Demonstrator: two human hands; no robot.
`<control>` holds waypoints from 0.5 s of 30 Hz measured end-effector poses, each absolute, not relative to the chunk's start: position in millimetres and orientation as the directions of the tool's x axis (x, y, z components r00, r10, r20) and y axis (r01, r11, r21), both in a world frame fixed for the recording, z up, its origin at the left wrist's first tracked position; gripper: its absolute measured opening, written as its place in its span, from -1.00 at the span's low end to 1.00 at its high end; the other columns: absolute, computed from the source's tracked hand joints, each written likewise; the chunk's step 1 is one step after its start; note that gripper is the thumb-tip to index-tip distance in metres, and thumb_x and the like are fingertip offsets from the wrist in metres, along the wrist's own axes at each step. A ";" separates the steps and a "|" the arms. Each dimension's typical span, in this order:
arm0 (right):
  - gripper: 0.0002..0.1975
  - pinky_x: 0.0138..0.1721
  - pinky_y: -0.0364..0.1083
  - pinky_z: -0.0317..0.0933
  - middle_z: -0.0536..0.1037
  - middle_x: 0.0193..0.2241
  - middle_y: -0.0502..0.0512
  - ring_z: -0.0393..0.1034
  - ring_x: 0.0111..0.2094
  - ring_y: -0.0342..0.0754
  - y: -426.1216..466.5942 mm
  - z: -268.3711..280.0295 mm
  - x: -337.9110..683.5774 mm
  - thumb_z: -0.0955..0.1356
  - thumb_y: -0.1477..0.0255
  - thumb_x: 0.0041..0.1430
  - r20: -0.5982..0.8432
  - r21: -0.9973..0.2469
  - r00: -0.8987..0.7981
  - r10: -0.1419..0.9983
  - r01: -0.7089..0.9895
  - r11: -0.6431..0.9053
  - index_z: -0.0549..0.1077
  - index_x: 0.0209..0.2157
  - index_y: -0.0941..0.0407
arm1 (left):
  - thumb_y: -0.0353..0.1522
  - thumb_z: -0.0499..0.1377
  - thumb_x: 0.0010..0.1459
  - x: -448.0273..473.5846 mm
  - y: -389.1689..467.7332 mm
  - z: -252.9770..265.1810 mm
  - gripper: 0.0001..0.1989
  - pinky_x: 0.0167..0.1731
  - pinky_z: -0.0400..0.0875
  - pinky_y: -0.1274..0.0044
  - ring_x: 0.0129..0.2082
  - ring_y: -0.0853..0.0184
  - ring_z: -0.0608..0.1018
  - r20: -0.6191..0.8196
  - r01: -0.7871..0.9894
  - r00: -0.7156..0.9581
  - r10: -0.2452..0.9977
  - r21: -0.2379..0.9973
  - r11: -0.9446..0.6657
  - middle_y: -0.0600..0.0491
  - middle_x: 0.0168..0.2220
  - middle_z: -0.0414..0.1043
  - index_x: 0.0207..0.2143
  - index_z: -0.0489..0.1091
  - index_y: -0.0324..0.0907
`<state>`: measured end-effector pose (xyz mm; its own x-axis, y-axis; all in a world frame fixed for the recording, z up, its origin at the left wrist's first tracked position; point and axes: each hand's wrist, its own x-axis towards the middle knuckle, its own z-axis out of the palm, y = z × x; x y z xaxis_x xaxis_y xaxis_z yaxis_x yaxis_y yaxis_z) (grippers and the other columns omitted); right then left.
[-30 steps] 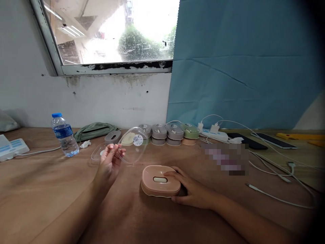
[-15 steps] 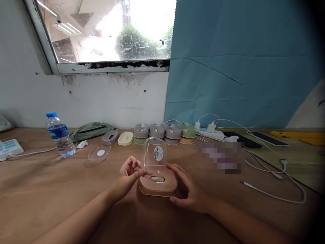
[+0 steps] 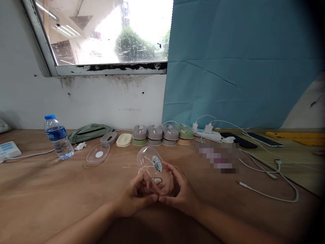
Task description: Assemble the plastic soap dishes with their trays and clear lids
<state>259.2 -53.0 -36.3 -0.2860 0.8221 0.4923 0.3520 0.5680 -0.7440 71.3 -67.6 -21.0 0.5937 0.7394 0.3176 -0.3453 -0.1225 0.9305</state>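
Note:
Between my hands is a pink oval soap box with a slot in its top. A clear plastic lid with a round printed sticker leans tilted over the box. My left hand is at the left front, fingers curled against the clear lid and box. Around the right side of the box curves my right hand, its fingertips at the lid's right edge. Both thumbs come close together at the front. My fingers hide much of the box's lower part.
Stacked grey and green boxes line the back. Left of them lie a cream tray, a grey piece, another clear lid, a green pouch and a water bottle. White cables and phones lie right.
Both hands have closed in around the pink box. The clear lid, upright before, now leans left and sits lower. My left hand has moved right and down.

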 end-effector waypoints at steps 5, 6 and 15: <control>-0.19 -0.01 0.06 0.09 0.28 -0.05 0.22 0.18 -0.03 0.16 -36.6 -41.3 267.6 0.41 0.12 -0.28 0.472 -0.812 -0.229 0.851 0.263 0.521 0.11 0.02 0.11 | -0.45 0.15 0.02 59.2 -58.1 -13.8 -0.83 -0.12 0.27 0.41 -0.12 0.29 0.41 0.327 -0.305 0.546 0.771 0.935 -0.181 -0.02 -0.24 0.38 -0.41 0.13 -0.20; -0.19 0.00 0.06 0.08 0.27 -0.05 0.22 0.18 -0.02 0.16 -31.9 -43.2 270.4 0.41 0.13 -0.29 0.471 -0.814 -0.229 0.852 0.258 0.520 0.11 0.02 0.11 | -0.44 0.14 0.03 55.0 -52.9 -14.1 -0.84 -0.14 0.27 0.45 -0.16 0.32 0.42 0.343 -0.280 0.461 0.819 0.931 -0.232 0.02 -0.29 0.37 -0.43 0.14 -0.20; -0.24 -0.02 0.04 0.06 0.23 -0.11 0.17 0.18 -0.07 0.14 -9.1 -48.0 283.5 0.42 0.18 -0.36 0.465 -0.723 -0.447 0.764 0.306 0.619 0.23 -0.03 0.10 | -0.33 0.15 -0.05 15.7 -2.8 -30.4 -0.81 -0.16 0.25 0.46 -0.16 0.30 0.38 0.313 -0.013 0.110 0.943 0.949 -0.314 0.05 -0.27 0.31 -0.38 0.18 -0.17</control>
